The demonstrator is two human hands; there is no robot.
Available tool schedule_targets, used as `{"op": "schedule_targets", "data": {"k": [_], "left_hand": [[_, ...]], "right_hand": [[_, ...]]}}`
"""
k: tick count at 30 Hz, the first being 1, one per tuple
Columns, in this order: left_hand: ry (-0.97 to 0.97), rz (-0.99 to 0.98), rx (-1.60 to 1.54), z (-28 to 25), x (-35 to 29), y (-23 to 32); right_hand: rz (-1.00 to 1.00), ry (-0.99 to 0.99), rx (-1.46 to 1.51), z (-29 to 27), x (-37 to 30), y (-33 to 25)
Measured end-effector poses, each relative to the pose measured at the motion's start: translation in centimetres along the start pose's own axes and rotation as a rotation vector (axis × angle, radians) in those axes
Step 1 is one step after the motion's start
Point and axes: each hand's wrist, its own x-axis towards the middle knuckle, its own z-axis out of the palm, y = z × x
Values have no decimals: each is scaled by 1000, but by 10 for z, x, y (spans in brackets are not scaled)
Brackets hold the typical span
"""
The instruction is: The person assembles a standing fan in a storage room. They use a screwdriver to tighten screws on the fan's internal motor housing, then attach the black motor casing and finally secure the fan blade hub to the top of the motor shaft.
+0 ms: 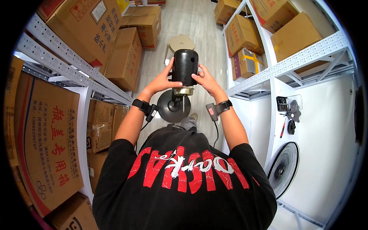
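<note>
Between both hands is a glossy black fan motor housing (186,65), rounded at its far end and with a small hole in its side. At its near end a metal motor (183,91) shows, its thin shaft pointing toward me. My left hand (164,81) grips the housing's left side, thumb along the lower rim. On the right side, my right hand (209,81) presses its fingers and thumb against the shell. Under the motor stands a round black fan base (165,109) on the floor; the housing hides what joins them.
A beige round stool (181,41) stands beyond the housing. Cardboard boxes (124,57) crowd the left shelving. On the right shelf lie a fan grille (283,168), a red screwdriver (283,128), a black round part (291,127), a grey glove-like cloth (294,111) and a small black case (282,103).
</note>
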Motion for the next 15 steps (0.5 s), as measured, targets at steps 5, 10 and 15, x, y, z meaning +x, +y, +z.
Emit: {"op": "schedule_targets", "data": {"k": [5, 10, 15], "left_hand": [[-53, 37, 207, 5, -16, 2], [13, 128, 437, 16, -28, -2], [53, 208, 502, 24, -35, -6]], "right_hand": [[52, 19, 65, 6, -8, 5], [69, -50, 9, 7, -14, 4], [108, -70, 58, 11, -27, -5]]}}
